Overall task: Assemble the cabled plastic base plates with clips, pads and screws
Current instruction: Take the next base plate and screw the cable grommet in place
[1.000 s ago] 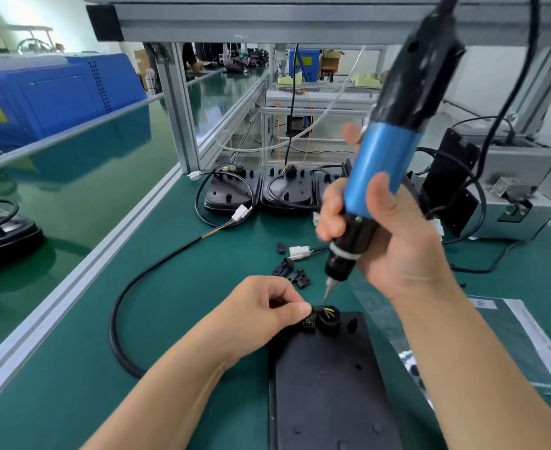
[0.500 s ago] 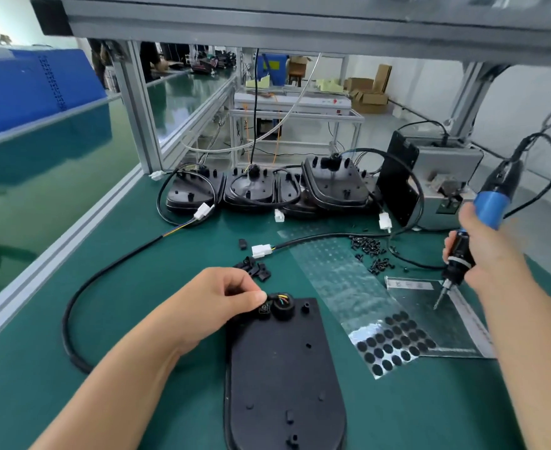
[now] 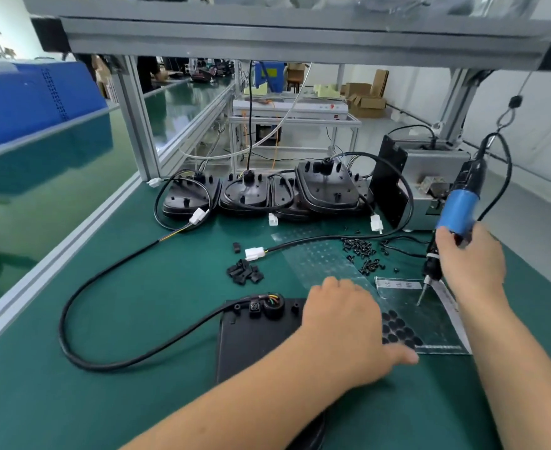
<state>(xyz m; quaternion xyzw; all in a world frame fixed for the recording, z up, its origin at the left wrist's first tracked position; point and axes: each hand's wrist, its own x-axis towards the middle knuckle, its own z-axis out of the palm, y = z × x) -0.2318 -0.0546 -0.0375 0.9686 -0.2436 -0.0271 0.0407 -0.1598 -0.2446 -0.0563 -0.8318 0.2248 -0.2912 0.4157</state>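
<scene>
On the green bench mat (image 3: 138, 401), nearest the camera, a flat matte-black plastic base plate (image 3: 254, 339) lies face down, and the rest is placed from it. The left hand (image 3: 342, 323) reaches across the plate's right half, palm down, fingers stretched out and relaxed with the thumb spread, gripping nothing; the fingertips sit over the sheet of round black pads (image 3: 400, 332) just right of the plate, though actual contact cannot be told. At the plate's far edge a thick black cable (image 3: 82, 297) enters a round collar showing coloured wires, then loops out to the left and away. Right of the plate, the right hand (image 3: 469, 264) is curled around a blue-and-black electric screwdriver (image 3: 456, 209), its bit tip touching or just above the glossy clear backing sheet (image 3: 430, 306). Beyond the plate lie a small heap of black plastic clips (image 3: 245, 272), a white connector (image 3: 254, 254) and scattered black screws (image 3: 361, 251). Farther back, a row of finished black plates (image 3: 258, 193) with coiled cables leans together, beside a grey screw feeder box (image 3: 430, 177).
</scene>
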